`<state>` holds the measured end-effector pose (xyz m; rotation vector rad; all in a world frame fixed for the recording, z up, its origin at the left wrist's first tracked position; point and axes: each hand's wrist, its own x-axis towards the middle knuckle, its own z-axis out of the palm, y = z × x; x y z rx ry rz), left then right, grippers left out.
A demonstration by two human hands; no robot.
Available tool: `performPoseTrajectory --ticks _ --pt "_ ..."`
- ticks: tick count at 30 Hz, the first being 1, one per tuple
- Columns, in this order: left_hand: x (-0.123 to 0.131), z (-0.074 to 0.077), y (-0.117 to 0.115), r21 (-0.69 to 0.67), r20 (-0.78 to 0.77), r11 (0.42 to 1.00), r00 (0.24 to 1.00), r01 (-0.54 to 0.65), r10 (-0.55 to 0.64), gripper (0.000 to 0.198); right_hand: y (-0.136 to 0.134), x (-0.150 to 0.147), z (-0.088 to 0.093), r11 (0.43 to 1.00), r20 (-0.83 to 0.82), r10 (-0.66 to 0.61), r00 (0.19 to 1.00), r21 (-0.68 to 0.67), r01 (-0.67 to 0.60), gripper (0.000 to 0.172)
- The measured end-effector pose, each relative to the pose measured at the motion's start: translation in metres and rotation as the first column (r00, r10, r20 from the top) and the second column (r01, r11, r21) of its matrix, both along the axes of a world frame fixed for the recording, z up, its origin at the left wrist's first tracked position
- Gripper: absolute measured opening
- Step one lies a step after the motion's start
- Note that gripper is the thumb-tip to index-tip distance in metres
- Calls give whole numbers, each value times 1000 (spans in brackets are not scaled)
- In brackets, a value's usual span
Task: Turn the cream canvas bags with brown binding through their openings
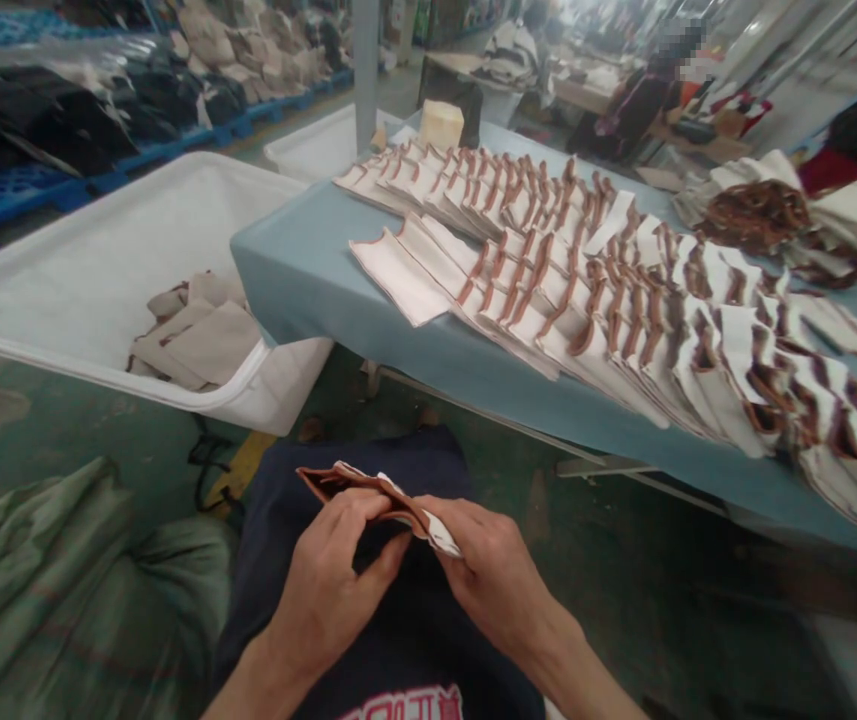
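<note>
Between my hands, above my lap, is a small sewn fabric piece (pixel 398 508), off-white outside with a brown edge and brown inside. My left hand (pixel 330 565) grips its near edge, fingers tucked at its opening and thumb below. With my right hand (pixel 492 555) I pinch its right end, where a white flap sticks out. Much of the piece is hidden by my fingers. Ahead, rows of similar off-white pieces with brown edges (pixel 548 300) lie overlapping on a blue-covered table (pixel 308 265).
A white plastic bin (pixel 120 230) at left holds beige fabric pieces (pixel 199 335). Green sacking (pixel 83 590) lies on the floor at lower left. A brown-and-white bundle (pixel 758 210) sits on the table's far right. Blue pallets (pixel 30 200) with fabric piles stand behind; a person (pixel 638 95) is farther back.
</note>
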<state>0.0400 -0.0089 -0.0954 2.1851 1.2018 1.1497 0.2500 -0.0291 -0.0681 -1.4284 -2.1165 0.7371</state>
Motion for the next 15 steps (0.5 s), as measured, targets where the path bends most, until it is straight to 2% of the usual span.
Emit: performPoseTrajectory --ticks 2,4,6,8,12,13,15 --pt "0 11 0 -165 3 982 996 90 -91 15 4 -5 4 989 19 54 998 -137 -51 29" --pt "-2 21 1 -331 -23 932 986 149 -166 15 11 -9 10 958 31 128 991 -264 -115 21" --pt "-4 29 3 -460 -56 875 978 153 -200 17 16 -12 15 919 34 182 983 -361 -158 15" --pt "-7 32 3 -560 -36 814 977 155 -212 20 19 -12 19 899 -4 184 983 -404 -170 16" --pt "-14 38 0 -666 97 719 979 199 -181 18 15 -6 23 920 -209 19 978 -378 -99 43" --pt "-15 41 -1 -669 111 716 979 200 -169 19 13 -5 24 920 -262 -38 964 -386 -69 42" --pt "-16 49 -3 -662 124 721 979 204 -163 20 12 -5 25 903 -351 -125 928 -428 -40 31"
